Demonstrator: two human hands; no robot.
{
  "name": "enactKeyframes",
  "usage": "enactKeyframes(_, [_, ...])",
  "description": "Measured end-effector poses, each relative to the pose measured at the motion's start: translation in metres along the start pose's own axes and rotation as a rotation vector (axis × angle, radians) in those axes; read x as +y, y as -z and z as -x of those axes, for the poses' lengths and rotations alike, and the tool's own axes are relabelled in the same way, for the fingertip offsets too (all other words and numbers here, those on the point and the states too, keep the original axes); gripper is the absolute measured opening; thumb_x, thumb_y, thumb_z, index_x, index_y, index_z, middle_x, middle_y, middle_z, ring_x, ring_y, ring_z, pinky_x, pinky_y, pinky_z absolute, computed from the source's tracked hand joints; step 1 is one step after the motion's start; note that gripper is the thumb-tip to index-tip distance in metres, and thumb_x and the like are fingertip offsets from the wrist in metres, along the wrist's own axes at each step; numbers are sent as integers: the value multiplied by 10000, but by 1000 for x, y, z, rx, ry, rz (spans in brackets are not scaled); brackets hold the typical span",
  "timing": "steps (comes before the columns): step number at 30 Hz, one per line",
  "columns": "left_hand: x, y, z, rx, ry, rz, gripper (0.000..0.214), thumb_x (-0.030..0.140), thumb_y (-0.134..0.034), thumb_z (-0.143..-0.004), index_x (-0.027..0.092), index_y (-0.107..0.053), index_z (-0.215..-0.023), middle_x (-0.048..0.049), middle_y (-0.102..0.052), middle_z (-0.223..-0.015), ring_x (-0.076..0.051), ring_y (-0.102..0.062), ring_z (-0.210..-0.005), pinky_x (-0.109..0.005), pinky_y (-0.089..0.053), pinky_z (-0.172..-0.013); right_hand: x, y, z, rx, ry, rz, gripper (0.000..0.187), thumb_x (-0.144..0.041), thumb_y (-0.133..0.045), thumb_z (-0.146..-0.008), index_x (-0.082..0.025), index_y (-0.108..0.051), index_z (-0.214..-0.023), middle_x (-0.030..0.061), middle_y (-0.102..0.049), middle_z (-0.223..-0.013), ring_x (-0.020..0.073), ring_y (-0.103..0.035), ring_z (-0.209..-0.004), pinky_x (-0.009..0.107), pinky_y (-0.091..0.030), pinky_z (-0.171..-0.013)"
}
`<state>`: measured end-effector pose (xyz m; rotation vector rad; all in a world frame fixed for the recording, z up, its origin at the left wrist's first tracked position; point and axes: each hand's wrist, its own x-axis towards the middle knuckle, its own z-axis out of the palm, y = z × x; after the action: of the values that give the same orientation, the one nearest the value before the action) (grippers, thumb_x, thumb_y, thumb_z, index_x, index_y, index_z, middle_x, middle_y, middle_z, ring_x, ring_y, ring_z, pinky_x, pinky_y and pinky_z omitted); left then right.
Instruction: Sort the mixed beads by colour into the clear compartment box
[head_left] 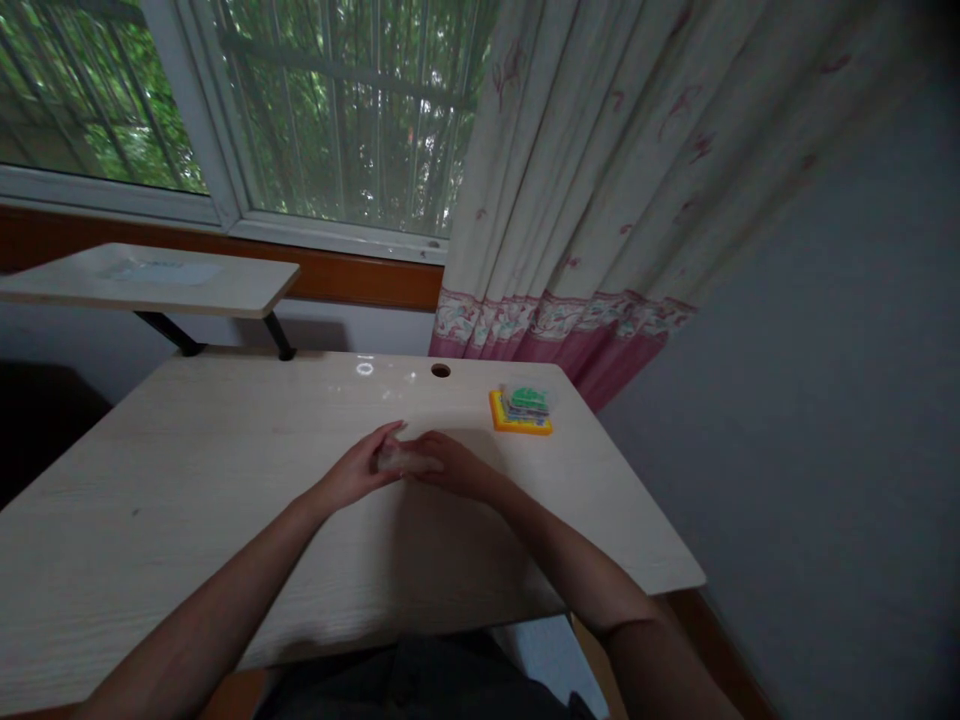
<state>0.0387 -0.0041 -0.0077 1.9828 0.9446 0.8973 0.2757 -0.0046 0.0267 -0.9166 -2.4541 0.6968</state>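
Observation:
Both my hands meet over the middle of the desk. Between them is a small, clear, crinkly object that looks like a transparent plastic bag; its details are blurred. My left hand closes on its left end, thumb and fingers around it. My right hand closes on it from the right, with the fingers bent over the top. To the right of my hands lies an orange-yellow tray or box, and on it rests a clear packet with green contents.
A raised shelf on black legs stands at the back left, with a clear sheet or bag on it. A round cable hole is near the desk's back edge. Behind are a window and a long curtain; a wall is at right.

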Motion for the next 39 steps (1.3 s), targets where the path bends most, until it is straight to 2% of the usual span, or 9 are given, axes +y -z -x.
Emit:
enactKeyframes(8, [-13,-4,0,58,-43,40,655,378,-589,-918,243,-334,-1506,-169,-494,-1460,-244,-574,-1213,-453,-498,-1014,21,80,36,445,-121,-143,374,-472,-689,-836,-266,-692,-1148,82,-665,-1185,248,-614,-1127,401,-529,-951])
enactKeyframes(11, [-23,-3,-1,110,-33,53,608,390,-574,-930,223,-373,-1479,-169,-520,-1422,-227,-592,-1138,-434,-534,-949,45,118,47,767,-275,-374,539,-564,-648,-822,-280,-606,-1279,85,-638,-1271,254,-671,-1022,405,-578,-836])
enactKeyframes(14, [-24,-4,-1,119,-34,49,595,393,-577,-931,221,-385,-1467,-168,-511,-1426,-220,-593,-1122,-430,-540,-938,64,148,56,951,-229,-568,525,-574,-604,-844,-342,-549,-1312,53,-642,-1281,235,-677,-1059,418,-563,-877])
enactKeyframes(21, [-22,-4,0,99,-29,21,571,404,-593,-927,238,-414,-1443,-158,-507,-1426,-217,-607,-1108,-428,-542,-944,93,171,65,1145,-229,-620,368,-508,-566,-885,-344,-592,-1213,22,-663,-1216,178,-672,-1044,382,-545,-897])
enactKeyframes(24, [-24,-4,0,100,-38,-1,561,404,-597,-928,249,-420,-1438,-144,-507,-1422,-214,-602,-1110,-423,-539,-944,108,171,70,1109,-212,-317,399,-478,-650,-833,-308,-625,-1194,41,-637,-1261,208,-631,-1114,436,-497,-991])
enactKeyframes(27, [-25,-4,0,108,-55,-23,553,410,-602,-925,249,-436,-1428,-142,-519,-1398,-214,-606,-1088,-418,-541,-932,121,171,77,808,-173,-41,369,-460,-721,-779,-268,-699,-1094,67,-648,-1246,252,-564,-1228,479,-381,-1117])
enactKeyframes(31, [-22,-3,-1,114,-74,-52,547,416,-606,-922,243,-454,-1418,-135,-552,-1340,-212,-611,-1059,-406,-543,-913,127,171,84,493,-183,18,345,-405,-657,-828,-266,-706,-1140,73,-594,-1372,272,-401,-1411,511,-260,-1185])
enactKeyframes(34, [-21,-3,-2,109,-79,-60,550,420,-611,-917,245,-459,-1415,-131,-559,-1333,-210,-615,-1048,-406,-543,-910,126,169,83,481,-201,56,338,-308,-605,-821,-264,-705,-1140,68,-581,-1388,271,-326,-1457,532,-231,-1191])
enactKeyframes(39, [-22,-5,-2,109,-80,-59,541,424,-607,-920,253,-457,-1411,-132,-547,-1352,-209,-615,-1062,-414,-542,-922,119,166,77,531,-212,221,370,-195,-551,-717,-217,-692,-1058,103,-530,-1389,268,-436,-1365,514,-302,-1162])
